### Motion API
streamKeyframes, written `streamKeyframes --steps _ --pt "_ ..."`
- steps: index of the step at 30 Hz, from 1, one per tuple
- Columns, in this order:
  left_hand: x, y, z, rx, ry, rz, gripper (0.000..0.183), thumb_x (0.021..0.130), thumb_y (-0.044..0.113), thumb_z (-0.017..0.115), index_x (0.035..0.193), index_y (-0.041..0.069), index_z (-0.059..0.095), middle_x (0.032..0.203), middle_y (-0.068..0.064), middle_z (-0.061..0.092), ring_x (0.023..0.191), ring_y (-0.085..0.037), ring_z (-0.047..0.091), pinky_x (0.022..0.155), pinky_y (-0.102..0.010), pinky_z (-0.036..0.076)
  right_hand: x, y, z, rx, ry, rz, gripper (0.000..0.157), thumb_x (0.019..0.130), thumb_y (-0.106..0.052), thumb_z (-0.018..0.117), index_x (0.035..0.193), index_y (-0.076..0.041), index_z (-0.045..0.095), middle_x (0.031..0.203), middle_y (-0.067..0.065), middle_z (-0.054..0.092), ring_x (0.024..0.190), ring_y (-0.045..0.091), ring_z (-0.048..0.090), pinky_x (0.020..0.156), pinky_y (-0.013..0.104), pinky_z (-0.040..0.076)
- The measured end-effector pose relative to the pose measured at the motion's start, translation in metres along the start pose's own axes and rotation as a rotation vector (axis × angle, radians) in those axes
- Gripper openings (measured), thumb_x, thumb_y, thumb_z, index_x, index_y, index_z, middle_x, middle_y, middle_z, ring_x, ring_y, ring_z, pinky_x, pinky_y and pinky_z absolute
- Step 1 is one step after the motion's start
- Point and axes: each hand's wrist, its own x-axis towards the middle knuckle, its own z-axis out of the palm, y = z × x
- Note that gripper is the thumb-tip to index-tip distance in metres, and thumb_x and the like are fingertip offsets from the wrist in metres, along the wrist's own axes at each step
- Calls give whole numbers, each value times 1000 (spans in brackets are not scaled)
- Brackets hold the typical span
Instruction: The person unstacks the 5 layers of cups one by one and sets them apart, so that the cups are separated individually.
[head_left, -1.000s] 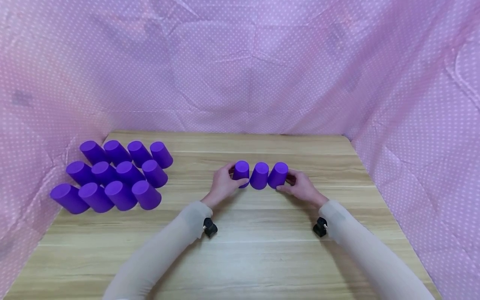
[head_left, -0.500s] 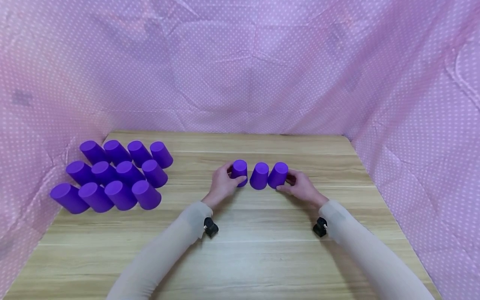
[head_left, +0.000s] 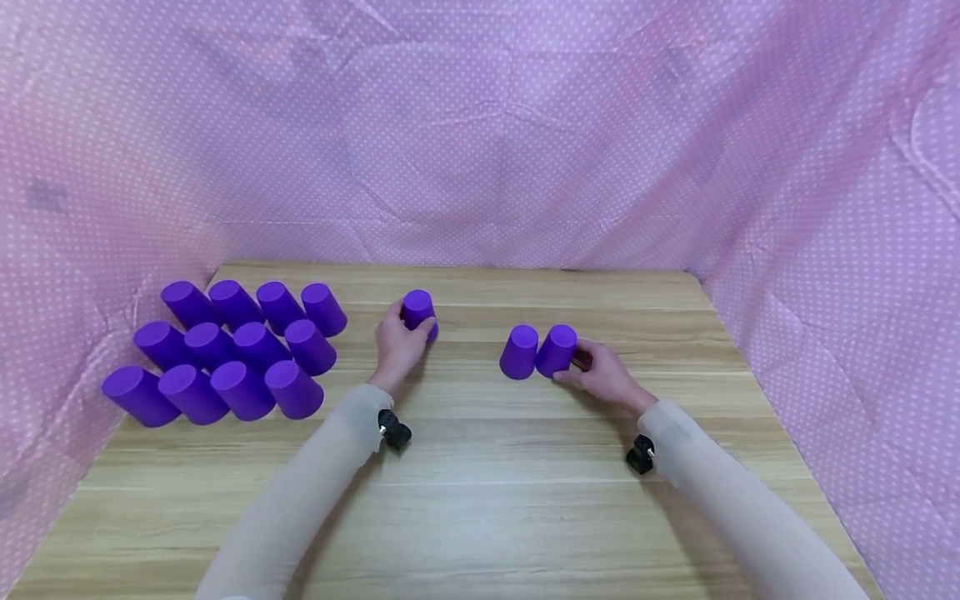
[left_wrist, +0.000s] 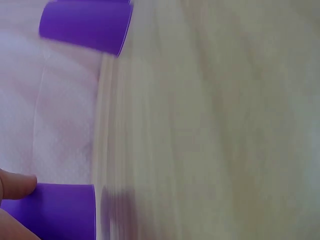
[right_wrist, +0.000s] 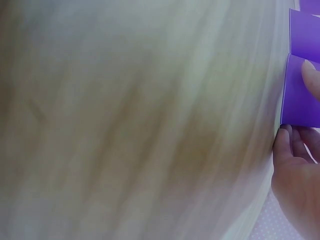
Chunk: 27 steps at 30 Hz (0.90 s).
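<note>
In the head view my left hand grips an upside-down purple cup left of the table's middle. Its rim hangs a little above the wood in the left wrist view, with a dark reflection beside it. My right hand holds another inverted purple cup, thumb on the near side and fingers round the right side. This cup stands on the table in the right wrist view. Close against it on the left is a third purple cup, which neither hand touches.
Several inverted purple cups stand in three slanting rows at the table's left, the nearest to my left hand being a back-row cup. The wooden table is enclosed by pink dotted cloth at the back and sides.
My left hand has carried its cup left and farther back, away from the other two, and a wide gap has opened there. The right hand and its cup have stayed still.
</note>
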Motion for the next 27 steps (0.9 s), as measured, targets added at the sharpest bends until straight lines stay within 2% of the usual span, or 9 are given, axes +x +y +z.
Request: streamKeyframes --steps 7,14,19,22,27 --pt "19 -12 -21 -4 83 -70 59 89 16 67 141 2 42 135 -19 49 125 -29 46 106 -39 34 6 24 3 -35 14 7 58 81 -11 78 129 6 51 126 21 56 119 32 52 100 36 41" --pt "29 -20 -32 30 148 -151 61 88 19 67 142 6 42 136 -17 50 126 -31 42 108 -41 29 5 19 2 -42 22 6 56 80 -9 78 127 6 53 124 22 57 118 33 52 99 37 42" --pt "35 -23 -35 49 183 -165 61 87 19 68 142 7 44 136 -16 50 127 -31 40 109 -40 26 -2 -5 1 -5 13 2 50 80 0 76 124 10 53 122 27 57 117 39 51 100 46 41" --pt "37 -23 -37 51 195 -162 60 87 18 69 141 6 45 136 -16 51 127 -31 41 109 -40 27 -4 -11 0 -22 3 -9 50 81 0 75 124 11 53 122 28 56 117 41 51 99 48 40" --pt "40 -25 -41 56 195 -146 59 87 18 69 139 4 46 134 -17 52 125 -32 43 108 -39 29 2 8 2 -31 12 1 52 81 -6 76 126 6 54 124 23 57 118 37 51 100 43 41"
